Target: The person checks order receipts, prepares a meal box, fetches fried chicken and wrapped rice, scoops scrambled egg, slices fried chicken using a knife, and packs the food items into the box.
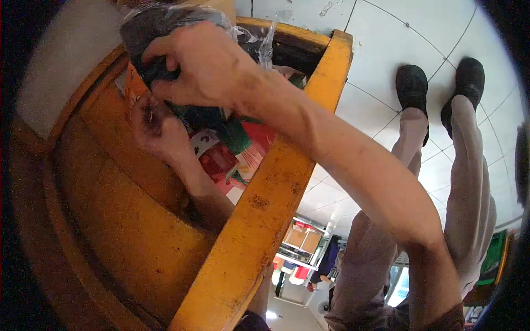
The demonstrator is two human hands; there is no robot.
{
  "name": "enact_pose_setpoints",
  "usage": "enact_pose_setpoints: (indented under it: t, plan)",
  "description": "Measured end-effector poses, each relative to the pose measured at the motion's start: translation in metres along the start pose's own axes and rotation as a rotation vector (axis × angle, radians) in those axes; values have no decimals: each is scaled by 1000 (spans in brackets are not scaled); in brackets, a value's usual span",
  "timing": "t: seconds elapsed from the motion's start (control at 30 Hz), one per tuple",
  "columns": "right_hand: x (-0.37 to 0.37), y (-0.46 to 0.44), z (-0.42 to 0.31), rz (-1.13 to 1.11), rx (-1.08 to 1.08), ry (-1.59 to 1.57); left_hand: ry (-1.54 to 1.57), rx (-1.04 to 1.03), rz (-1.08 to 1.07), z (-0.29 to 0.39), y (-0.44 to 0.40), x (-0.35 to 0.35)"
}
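Observation:
My right hand is closed around a dark, block-like object with clear plastic film about it. Its thumb and fingers press on the lower right side of that object. Just below, my left hand is closed with its fingers curled, close to the dark object's lower corner. Whatever those fingers hold, if anything, I cannot make out. Beside it is an orange printed surface. Red and green printed packaging lies under my hands, partly covered by them.
A worn yellow-brown wooden rail runs beneath my right forearm, and my left arm passes behind it. Curved wooden panels fill the left. Dark shoes stand on white floor tiles. Another person and shelving appear upside down below.

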State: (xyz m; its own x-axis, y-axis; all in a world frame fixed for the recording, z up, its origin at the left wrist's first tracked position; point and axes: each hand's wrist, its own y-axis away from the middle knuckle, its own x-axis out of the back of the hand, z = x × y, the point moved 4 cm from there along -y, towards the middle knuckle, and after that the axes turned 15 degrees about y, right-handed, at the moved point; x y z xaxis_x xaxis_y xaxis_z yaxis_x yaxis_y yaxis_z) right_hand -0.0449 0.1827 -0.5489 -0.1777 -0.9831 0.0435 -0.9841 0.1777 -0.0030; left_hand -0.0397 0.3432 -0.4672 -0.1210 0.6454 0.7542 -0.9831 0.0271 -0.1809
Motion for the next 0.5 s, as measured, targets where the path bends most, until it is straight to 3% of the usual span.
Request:
enact_pose_setpoints:
  t: [0.13, 0.5]
  plan:
    - [2, -3, 4, -20, 76, 75, -38, -42, -43, 0, 2, -1]
    - [3, -3, 3, 59, -2, 157, -68, -92, 244, 4, 16, -7]
